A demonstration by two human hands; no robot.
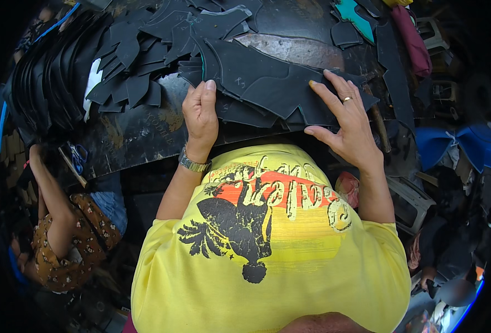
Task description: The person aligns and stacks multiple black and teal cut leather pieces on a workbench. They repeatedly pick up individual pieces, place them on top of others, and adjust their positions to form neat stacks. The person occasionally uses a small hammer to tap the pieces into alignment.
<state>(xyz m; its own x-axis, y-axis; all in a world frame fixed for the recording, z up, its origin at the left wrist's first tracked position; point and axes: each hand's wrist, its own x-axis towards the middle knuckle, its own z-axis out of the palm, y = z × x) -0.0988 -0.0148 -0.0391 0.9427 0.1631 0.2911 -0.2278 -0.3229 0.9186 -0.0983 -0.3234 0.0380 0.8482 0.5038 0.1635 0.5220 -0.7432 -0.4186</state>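
Note:
A large black cut-out sheet piece (262,77) with pointed, wing-like edges lies on the dark worn table (140,133) in front of me. My left hand (201,114) rests flat on its near left edge, fingers together, a metal watch on the wrist. My right hand (342,119) lies spread on the piece's right part, fingers apart, a ring on one finger. Neither hand grips anything. My yellow printed shirt fills the lower middle.
Several loose black cut pieces (129,72) are heaped at the table's back left, beside a thick stack of black sheets (46,83). A teal piece (356,16) and maroon cloth (412,39) lie back right. Another person in a patterned brown top (73,238) sits at lower left.

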